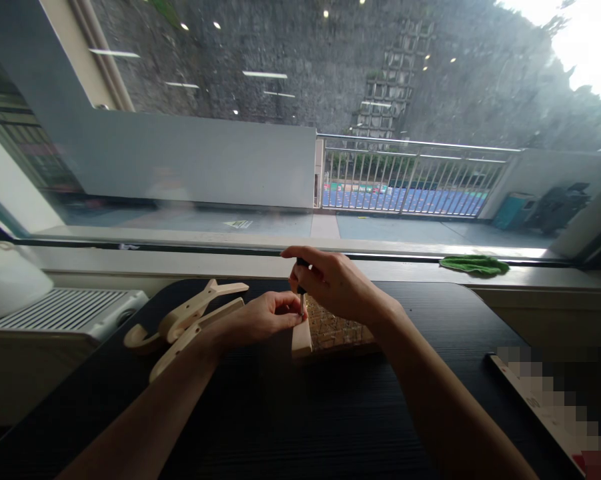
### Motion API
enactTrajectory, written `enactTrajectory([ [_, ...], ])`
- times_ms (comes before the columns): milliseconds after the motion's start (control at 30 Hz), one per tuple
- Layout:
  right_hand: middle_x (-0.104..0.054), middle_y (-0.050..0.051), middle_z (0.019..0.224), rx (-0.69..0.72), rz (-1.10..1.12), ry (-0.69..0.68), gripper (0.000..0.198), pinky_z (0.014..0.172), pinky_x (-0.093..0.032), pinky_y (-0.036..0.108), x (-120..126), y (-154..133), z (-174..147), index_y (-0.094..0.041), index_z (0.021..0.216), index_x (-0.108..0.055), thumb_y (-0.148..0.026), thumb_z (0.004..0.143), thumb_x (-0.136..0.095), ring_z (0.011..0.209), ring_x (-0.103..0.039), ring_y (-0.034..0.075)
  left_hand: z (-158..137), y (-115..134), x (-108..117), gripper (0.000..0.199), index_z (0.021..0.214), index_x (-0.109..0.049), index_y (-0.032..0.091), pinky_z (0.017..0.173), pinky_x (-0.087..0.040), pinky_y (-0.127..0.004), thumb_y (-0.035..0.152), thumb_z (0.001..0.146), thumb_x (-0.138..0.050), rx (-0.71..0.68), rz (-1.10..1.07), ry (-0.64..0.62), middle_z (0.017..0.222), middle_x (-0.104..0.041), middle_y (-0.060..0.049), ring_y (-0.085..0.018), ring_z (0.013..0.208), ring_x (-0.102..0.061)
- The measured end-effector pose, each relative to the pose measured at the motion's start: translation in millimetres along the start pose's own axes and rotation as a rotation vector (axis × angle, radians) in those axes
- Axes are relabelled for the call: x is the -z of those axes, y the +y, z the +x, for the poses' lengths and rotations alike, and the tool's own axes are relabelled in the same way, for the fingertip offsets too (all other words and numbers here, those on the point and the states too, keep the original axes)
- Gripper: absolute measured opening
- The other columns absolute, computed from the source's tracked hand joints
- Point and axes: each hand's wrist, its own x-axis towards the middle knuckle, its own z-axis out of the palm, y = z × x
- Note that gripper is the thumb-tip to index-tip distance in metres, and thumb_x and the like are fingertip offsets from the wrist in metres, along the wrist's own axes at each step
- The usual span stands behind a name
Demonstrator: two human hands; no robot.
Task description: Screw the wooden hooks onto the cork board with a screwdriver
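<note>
My right hand [325, 277] is wrapped round the dark handle of a screwdriver [303, 301], which stands upright with its metal shaft pointing down. Its tip meets the pale wooden edge strip [302, 339] of a brown woven panel [343, 327] lying on the table. Beside the tip, the fingers of my left hand [270, 315] are pinched together on the strip. Whatever small thing they hold there, perhaps a screw, is too small to make out. My right forearm covers part of the panel's right side.
Several curved pale wooden pieces [200, 310] lie on the black table [260, 413] at left. A green cloth [474, 265] rests on the windowsill at right. Left of the table stands a white radiator [75, 313]. A long wooden piece [530, 400] lies at the right edge, partly blurred out.
</note>
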Motion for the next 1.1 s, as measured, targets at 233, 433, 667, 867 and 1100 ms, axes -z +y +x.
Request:
enactTrajectory([
  [233,-0.064,0.001,0.079,-0.02,-0.019,0.046,0.03,0.057,-0.033,0.023,2.8,3.8,-2.1,-0.023,0.114,-0.055,-0.029,0.087,-0.043,0.061,-0.049,0.009,0.9,-4.1,0.1,0.026,0.085,-0.058,0.017,0.07,-0.041,-0.026,0.042,0.079,-0.051,-0.034,-0.023,-0.01,0.081,-0.057,0.0,-0.015,0.077,-0.051],
  [433,-0.064,0.001,0.078,-0.018,-0.027,0.087,0.026,0.061,-0.035,0.023,-0.8,6.6,0.2,-0.021,0.104,-0.06,-0.034,0.086,-0.047,0.063,-0.05,0.009,0.4,-0.6,0.2,0.024,0.085,-0.058,0.017,0.071,-0.041,-0.026,0.039,0.079,-0.051,-0.047,-0.027,-0.023,0.08,-0.056,0.0,-0.015,0.076,-0.05],
  [667,-0.065,0.004,0.088,0.021,0.003,0.042,0.034,0.067,-0.037,0.024,0.1,-0.6,-0.1,-0.019,0.117,-0.054,-0.024,0.089,-0.036,0.072,-0.055,0.011,-0.6,1.5,1.4,0.024,0.085,-0.058,0.019,0.072,-0.041,-0.026,0.041,0.078,-0.051,-0.026,-0.006,-0.023,0.082,-0.058,0.0,-0.016,0.078,-0.052],
  [867,-0.065,0.002,0.082,-0.004,-0.02,0.026,0.034,0.061,-0.036,0.024,2.8,0.7,-0.8,-0.022,0.12,-0.054,-0.028,0.09,-0.037,0.064,-0.052,0.01,1.0,-1.0,0.2,0.024,0.083,-0.058,0.018,0.073,-0.042,-0.027,0.041,0.078,-0.051,-0.033,0.007,-0.006,0.081,-0.058,-0.001,-0.017,0.078,-0.053],
  [1100,-0.065,0.001,0.082,0.001,-0.038,0.111,0.028,0.062,-0.036,0.024,1.0,5.1,0.8,-0.022,0.105,-0.062,-0.035,0.087,-0.045,0.065,-0.052,0.01,-0.9,1.6,0.4,0.024,0.085,-0.059,0.018,0.074,-0.042,-0.028,0.039,0.078,-0.051,-0.045,0.009,-0.012,0.083,-0.059,-0.001,-0.017,0.079,-0.053],
])
